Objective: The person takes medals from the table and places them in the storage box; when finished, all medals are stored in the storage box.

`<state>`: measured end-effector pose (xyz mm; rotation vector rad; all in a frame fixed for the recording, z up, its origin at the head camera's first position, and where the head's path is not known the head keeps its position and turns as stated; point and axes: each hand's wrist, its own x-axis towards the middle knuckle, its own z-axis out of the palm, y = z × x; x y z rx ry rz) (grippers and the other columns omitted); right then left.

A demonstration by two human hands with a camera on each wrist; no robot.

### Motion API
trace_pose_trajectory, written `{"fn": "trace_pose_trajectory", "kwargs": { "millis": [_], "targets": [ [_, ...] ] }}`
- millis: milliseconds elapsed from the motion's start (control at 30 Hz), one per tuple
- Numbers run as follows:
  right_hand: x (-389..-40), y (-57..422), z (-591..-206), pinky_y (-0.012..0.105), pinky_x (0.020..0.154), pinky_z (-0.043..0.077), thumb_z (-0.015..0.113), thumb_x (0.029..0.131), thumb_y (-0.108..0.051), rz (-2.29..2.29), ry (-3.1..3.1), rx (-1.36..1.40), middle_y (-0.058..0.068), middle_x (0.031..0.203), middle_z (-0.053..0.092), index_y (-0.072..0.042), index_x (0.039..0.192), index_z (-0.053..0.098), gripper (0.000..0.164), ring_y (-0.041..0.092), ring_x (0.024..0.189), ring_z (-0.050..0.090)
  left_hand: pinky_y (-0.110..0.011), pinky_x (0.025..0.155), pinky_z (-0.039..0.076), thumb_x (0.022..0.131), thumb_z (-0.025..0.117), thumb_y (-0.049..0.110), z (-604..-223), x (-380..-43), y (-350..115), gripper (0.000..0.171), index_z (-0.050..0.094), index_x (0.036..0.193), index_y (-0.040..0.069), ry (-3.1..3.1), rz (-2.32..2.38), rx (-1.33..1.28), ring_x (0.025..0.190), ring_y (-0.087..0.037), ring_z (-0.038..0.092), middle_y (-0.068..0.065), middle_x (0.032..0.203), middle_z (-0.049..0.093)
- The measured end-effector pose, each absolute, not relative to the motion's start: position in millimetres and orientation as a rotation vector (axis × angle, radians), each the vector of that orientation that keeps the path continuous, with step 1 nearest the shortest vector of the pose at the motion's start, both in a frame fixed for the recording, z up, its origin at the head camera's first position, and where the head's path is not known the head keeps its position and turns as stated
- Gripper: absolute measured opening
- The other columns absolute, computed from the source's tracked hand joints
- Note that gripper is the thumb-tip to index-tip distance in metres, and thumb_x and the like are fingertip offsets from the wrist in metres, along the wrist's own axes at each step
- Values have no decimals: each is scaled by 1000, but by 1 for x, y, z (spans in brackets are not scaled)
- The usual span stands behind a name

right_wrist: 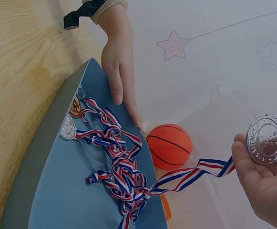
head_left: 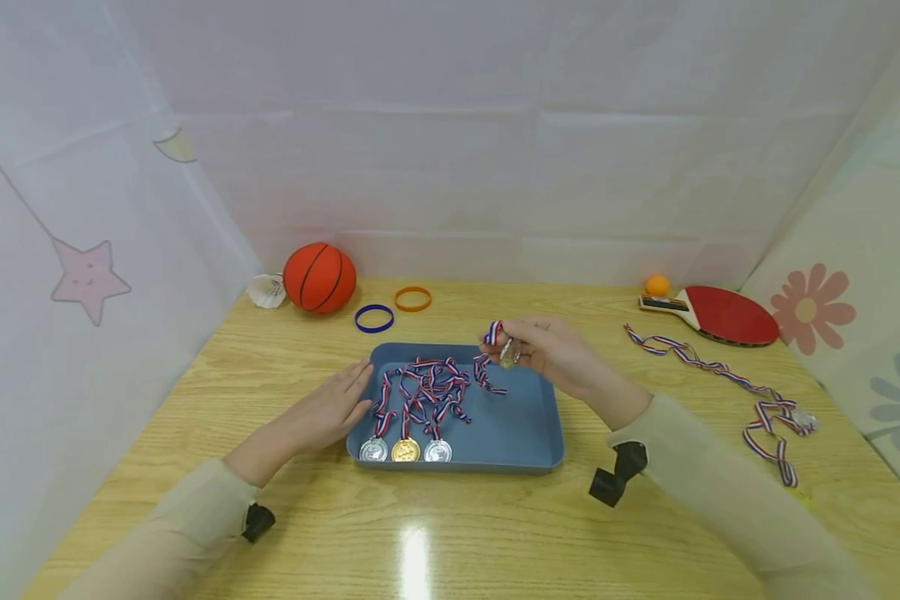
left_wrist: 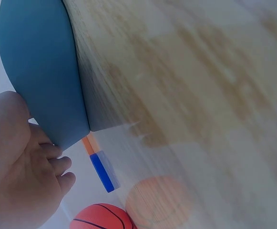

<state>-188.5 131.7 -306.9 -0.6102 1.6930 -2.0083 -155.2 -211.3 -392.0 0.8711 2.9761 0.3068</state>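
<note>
The medal [head_left: 510, 352] is up in the right hand [head_left: 566, 357], over the back of the tray [head_left: 506, 427]. It looks smooth, so it could slip and drop if the fingers loosen. Its ribbon [right_wrist: 188, 176] runs down toward the heap of ribbons [head_left: 429, 390]. If it is caught there, and I cannot tell if it is, a tug could make a tight knot or pull the three medals [head_left: 406, 451] out of their neat row.

In the right wrist view the medal is round and shiny silver, with a raised edge. The picture on its front is hard to make out. Its ribbon has red, white and blue stripes and looks a bit twisted.

The left hand [head_left: 332, 402] holds nothing; its fingers lie long and straight against the tray's left side. If it pushes hard, the tray might slide on the table [head_left: 307, 550].
</note>
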Motion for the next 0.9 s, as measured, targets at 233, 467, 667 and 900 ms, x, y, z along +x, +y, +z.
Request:
{"fn": "trace_pose_trajectory", "kwargs": {
  "millis": [233,467,667,900],
  "targets": [
    [-203,113,-324,38,86,47,49,96,-15,-2025,1754,-560,26,111,59,-2,78,63,26,36,105,56,-51,105,22,98,42,23,-391,-155,-211,56,26,139,-11,2977,321,882,133,-40,20,-26,146,21],
    [-207,104,-344,34,81,47,53,94,-17,-1916,1959,-410,9,98,64,2,86,68,25,15,83,57,-49,106,21,99,41,24,-391,-155,-210,56,25,140,-11,2970,309,874,133,-39,19,-25,146,21],
    [-203,104,-358,40,84,45,55,93,-24,-1725,2098,-365,7,108,62,2,89,69,30,17,95,52,-50,106,21,98,41,25,-393,-156,-211,57,25,140,-11,2969,320,872,133,-39,20,-26,146,21],
    [-196,108,-373,37,73,45,57,91,-29,-1458,2235,-406,0,91,61,-4,93,72,29,15,83,52,-50,106,21,98,41,24,-394,-156,-211,57,25,140,-11,2970,316,867,133,-39,20,-25,146,21]
  ]
}}
